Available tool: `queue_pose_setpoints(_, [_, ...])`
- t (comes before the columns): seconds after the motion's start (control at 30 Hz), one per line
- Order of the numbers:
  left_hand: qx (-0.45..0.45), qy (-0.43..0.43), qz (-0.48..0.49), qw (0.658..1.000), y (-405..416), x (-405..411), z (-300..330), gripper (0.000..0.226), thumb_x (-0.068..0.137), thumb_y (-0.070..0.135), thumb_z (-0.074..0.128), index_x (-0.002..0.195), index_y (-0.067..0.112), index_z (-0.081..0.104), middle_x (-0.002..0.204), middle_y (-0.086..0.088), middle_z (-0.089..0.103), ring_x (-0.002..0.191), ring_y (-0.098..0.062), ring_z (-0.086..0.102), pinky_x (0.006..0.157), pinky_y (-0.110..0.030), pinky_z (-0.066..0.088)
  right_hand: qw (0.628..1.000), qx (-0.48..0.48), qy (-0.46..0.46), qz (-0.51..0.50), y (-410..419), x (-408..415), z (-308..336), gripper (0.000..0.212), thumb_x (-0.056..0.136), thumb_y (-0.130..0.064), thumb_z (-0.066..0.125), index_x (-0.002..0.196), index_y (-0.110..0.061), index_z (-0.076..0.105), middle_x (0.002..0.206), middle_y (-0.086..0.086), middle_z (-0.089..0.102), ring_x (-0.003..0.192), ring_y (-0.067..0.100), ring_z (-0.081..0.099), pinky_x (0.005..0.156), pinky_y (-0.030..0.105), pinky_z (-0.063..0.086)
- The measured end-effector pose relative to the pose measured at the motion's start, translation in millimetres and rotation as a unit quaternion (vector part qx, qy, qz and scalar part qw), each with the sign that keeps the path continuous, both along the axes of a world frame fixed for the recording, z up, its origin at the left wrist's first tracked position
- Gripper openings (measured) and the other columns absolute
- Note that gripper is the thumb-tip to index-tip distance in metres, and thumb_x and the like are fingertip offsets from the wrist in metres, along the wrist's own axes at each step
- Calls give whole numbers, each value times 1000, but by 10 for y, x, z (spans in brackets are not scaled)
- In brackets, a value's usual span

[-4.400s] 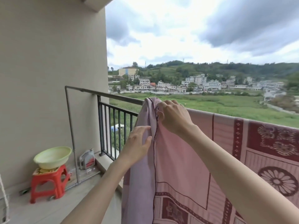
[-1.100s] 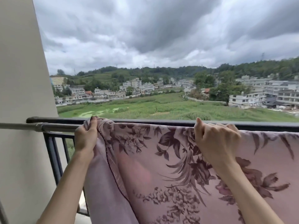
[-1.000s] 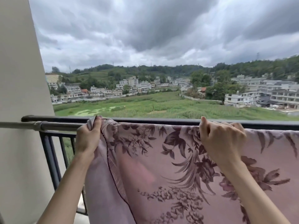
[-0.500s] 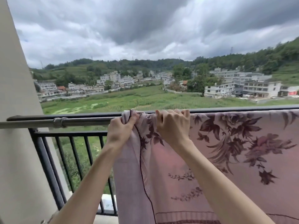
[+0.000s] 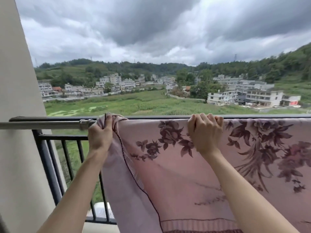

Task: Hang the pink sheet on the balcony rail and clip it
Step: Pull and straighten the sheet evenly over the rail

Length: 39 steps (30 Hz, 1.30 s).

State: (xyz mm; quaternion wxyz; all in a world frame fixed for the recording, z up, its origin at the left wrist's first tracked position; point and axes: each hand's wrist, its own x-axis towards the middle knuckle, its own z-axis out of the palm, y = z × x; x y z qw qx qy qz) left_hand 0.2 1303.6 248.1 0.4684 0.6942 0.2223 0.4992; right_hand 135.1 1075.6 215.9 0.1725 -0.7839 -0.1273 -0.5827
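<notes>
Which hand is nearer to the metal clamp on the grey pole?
Left. The left hand grips the pink sheet right beside the metal clamp; the right hand is farther right.

Head camera faces outward over the balcony rail.

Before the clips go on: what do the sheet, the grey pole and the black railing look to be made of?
Pink sheet: thin woven cloth, matte, printed with dark flowers; it folds softly and bunches in the left hand. Grey pole: apparently bare metal tube, dull sheen, with a metal joint sleeve. Black railing: probably painted metal, smooth dark coat, thin straight bars. The right hand grips the sheet's top edge.
</notes>
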Motion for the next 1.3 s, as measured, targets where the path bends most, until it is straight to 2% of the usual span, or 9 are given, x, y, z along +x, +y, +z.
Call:
queue_pose_setpoints(0.13, [5,48,-54,997,190,13,-141,37,89,39,55,64,13,58,73,-5,60,73,-20,55,67,-30,39,997,57,44,8,95,-27,12,44,91,-26,36,62,-8,63,65,7,66,69,29,59,84,39,28])
queue_pose_setpoints(0.27, [44,41,-53,997,284,-25,-132,42,87,41,57,64,7,62,62,-3,59,64,-19,54,57,-31,38,994,48,67,78,511,-257,63,40,90,-33,35,90,-12,68,94,6,71,101,28,59,103,42,14])
queue_pose_setpoints(0.37, [121,60,-33,990,269,-40,-127,49,89,40,54,65,-2,61,59,-6,57,59,-21,52,54,-33,32,987,-20,55,148,1035,-541,126,43,89,-33,32,100,-9,66,98,8,70,102,29,59,101,44,20])
queue_pose_setpoints(0.53, [223,70,-28,972,542,-145,7,55,90,38,55,43,18,35,45,0,46,49,-18,41,48,-31,26,970,-74,131,190,1659,-703,219,39,95,-28,34,81,-10,65,82,8,71,80,28,63,83,38,39])
queue_pose_setpoints(0.7, [142,36,-90,985,1189,-234,43,49,87,41,58,55,4,53,55,-1,55,56,-20,50,57,-31,41,995,-11,85,46,1860,-608,172,51,89,-31,36,47,-14,60,48,2,62,47,25,58,64,32,45])
queue_pose_setpoints(0.83, [134,12,-125,983,1485,-236,140,47,88,37,58,51,10,47,51,2,48,49,-12,42,43,-14,32,995,27,97,-9,1967,-614,199,58,89,-29,34,39,-10,58,41,7,59,41,25,57,63,32,44])
queue_pose_setpoints(1.0, [15,-22,-128,991,1940,-163,310,44,90,34,55,77,-7,59,68,-11,58,70,-25,56,63,-37,49,998,19,53,-18,1911,-563,190,57,89,-26,34,38,-9,55,40,8,58,37,25,54,61,32,45])
queue_pose_setpoints(1.2, [24,17,-113,993,2265,-422,-59,44,88,38,57,68,-2,62,67,-9,63,63,-22,58,60,-32,45,999,5,40,-25,1930,-575,139,53,89,-24,34,43,-9,54,45,8,60,43,26,58,64,32,44])
queue_pose_setpoints(1.3, [43,45,-119,991,2279,-423,-78,44,88,42,55,71,3,64,70,-8,66,66,-21,61,62,-35,49,992,22,124,-25,1948,-616,199,52,92,-28,31,58,-7,64,68,12,71,70,28,66,83,38,38])
